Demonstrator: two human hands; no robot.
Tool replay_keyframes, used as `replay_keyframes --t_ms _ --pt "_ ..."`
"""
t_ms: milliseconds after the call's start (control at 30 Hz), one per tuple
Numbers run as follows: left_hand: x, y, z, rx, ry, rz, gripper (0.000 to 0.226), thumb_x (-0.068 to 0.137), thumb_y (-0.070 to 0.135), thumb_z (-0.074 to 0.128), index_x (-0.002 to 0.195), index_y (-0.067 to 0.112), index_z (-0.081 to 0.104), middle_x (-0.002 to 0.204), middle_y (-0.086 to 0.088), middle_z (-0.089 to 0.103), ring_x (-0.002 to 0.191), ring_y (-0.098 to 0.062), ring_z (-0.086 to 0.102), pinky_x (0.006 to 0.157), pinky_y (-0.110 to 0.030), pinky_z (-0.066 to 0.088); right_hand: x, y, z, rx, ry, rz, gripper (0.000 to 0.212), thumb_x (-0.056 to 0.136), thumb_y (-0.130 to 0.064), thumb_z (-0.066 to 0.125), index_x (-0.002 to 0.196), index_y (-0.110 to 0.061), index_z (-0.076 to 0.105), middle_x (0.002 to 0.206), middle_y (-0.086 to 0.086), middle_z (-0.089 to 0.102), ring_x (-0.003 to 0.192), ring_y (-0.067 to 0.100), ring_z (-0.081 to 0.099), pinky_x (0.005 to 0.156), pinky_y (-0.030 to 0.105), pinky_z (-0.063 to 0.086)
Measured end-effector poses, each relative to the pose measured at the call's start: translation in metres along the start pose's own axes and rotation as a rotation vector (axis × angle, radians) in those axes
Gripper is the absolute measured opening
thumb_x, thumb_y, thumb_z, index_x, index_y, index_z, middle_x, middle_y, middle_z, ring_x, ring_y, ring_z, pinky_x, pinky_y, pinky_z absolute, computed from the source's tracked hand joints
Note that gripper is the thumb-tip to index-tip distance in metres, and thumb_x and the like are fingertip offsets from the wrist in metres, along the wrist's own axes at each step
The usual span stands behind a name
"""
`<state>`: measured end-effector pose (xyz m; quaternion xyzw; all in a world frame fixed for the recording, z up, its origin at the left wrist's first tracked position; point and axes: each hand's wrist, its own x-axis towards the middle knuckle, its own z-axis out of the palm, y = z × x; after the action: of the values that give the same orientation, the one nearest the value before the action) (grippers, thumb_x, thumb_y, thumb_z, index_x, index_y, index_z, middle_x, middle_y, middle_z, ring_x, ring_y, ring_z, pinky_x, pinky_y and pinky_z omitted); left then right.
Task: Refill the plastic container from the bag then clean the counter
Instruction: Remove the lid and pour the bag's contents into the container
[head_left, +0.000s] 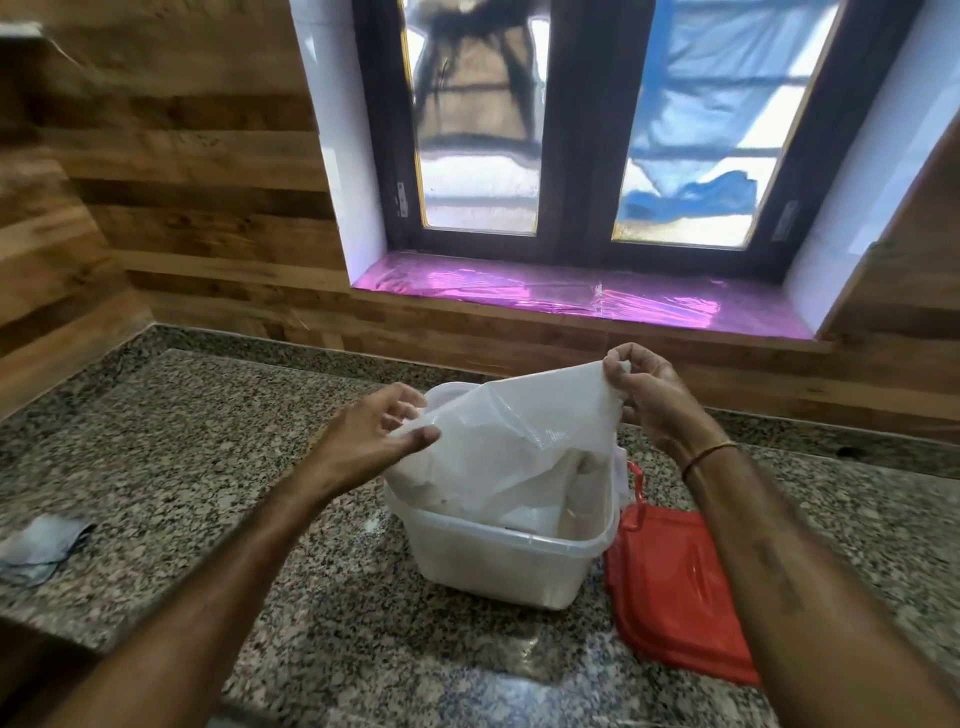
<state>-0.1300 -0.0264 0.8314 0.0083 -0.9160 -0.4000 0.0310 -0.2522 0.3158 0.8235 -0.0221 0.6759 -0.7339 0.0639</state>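
Observation:
A clear plastic container (498, 564) stands open on the granite counter (208, 467). A translucent white bag (524, 436) hangs upside down over it, its lower part down inside the container. My left hand (374, 431) pinches the bag's left corner. My right hand (649, 395) pinches the upper right corner, held higher. White contents show inside the container beneath the bag. The container's red lid (670, 587) lies flat on the counter just to the right, touching the container.
A crumpled grey-white cloth (41, 545) lies at the left of the counter. Wood-panelled walls rise behind and to the left. A window with a pink-lined sill (571, 296) sits behind the container. The counter's front edge runs near the bottom left.

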Motion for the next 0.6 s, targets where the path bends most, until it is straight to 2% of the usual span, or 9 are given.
replay_keyframes --t_ms 67,133,200,300,367,433,467,600 --pt "0.01 0.021 0.014 0.28 0.036 0.039 0.053 0.078 0.064 0.077 0.123 0.039 0.064 0.117 0.013 0.068 0.101 -0.015 0.068 0.086 -0.038 0.058 0.001 -0.001 0.003 0.028 -0.002 0.002 0.022 0.098 -0.02 0.067 0.078 -0.024 0.059 0.078 -0.007 0.055 0.066 0.01 0.05 0.046 0.02 0.043" --pt "0.018 0.035 0.027 0.404 0.104 0.082 0.047 0.079 0.059 0.078 0.117 0.034 0.068 0.114 0.01 0.071 0.102 -0.019 0.068 0.084 -0.034 0.053 0.001 -0.002 0.004 0.074 0.013 0.016 0.023 0.098 -0.019 0.066 0.077 -0.023 0.059 0.076 -0.007 0.054 0.067 0.011 0.049 0.047 0.02 0.042" --pt "0.024 0.035 0.035 0.385 0.152 0.101 0.03 0.079 0.05 0.081 0.094 0.027 0.07 0.1 0.008 0.075 0.094 -0.02 0.07 0.08 -0.035 0.054 -0.001 -0.002 0.005 0.102 0.014 0.025 0.024 0.099 -0.018 0.064 0.077 -0.022 0.057 0.073 -0.007 0.053 0.067 0.012 0.047 0.05 0.021 0.039" --pt "0.026 0.025 0.041 0.286 0.138 0.061 0.028 0.079 0.045 0.08 0.071 0.022 0.066 0.069 0.01 0.069 0.072 -0.013 0.066 0.071 -0.037 0.056 -0.006 -0.003 0.009 0.059 0.003 -0.023 0.023 0.1 -0.015 0.063 0.079 -0.021 0.058 0.074 -0.005 0.053 0.068 0.012 0.047 0.047 0.02 0.042" --pt "0.028 0.021 0.042 0.234 0.159 0.042 0.026 0.083 0.045 0.076 0.071 0.024 0.068 0.065 0.011 0.068 0.067 -0.009 0.064 0.067 -0.033 0.052 -0.009 -0.007 0.009 -0.099 -0.024 -0.118 0.014 0.099 -0.015 0.066 0.086 -0.02 0.062 0.082 -0.002 0.056 0.073 0.012 0.051 0.052 0.019 0.046" --pt "0.029 0.021 0.044 0.221 0.207 0.041 0.026 0.086 0.044 0.073 0.073 0.022 0.069 0.064 0.009 0.068 0.066 -0.01 0.064 0.065 -0.032 0.05 -0.011 -0.011 0.004 -0.299 -0.096 -0.176 0.004 0.094 -0.019 0.073 0.096 -0.019 0.069 0.093 0.0 0.064 0.082 0.012 0.059 0.064 0.022 0.05" --pt "0.03 0.023 0.045 0.226 0.233 0.047 0.028 0.087 0.044 0.072 0.074 0.02 0.068 0.064 0.008 0.068 0.066 -0.011 0.064 0.064 -0.032 0.051 -0.012 -0.012 0.002 -0.397 -0.122 -0.187 0.008 0.091 -0.022 0.076 0.099 -0.022 0.072 0.099 -0.001 0.067 0.087 0.012 0.063 0.069 0.025 0.052" --pt "0.033 0.033 0.046 0.217 0.295 0.087 0.027 0.09 0.042 0.07 0.075 0.021 0.064 0.063 0.007 0.064 0.064 -0.008 0.059 0.061 -0.031 0.045 -0.007 -0.024 0.004 -0.895 -0.006 -0.324 0.014 0.078 -0.034 0.085 0.08 -0.029 0.072 0.097 -0.01 0.064 0.095 0.016 0.061 0.083 0.039 0.052"
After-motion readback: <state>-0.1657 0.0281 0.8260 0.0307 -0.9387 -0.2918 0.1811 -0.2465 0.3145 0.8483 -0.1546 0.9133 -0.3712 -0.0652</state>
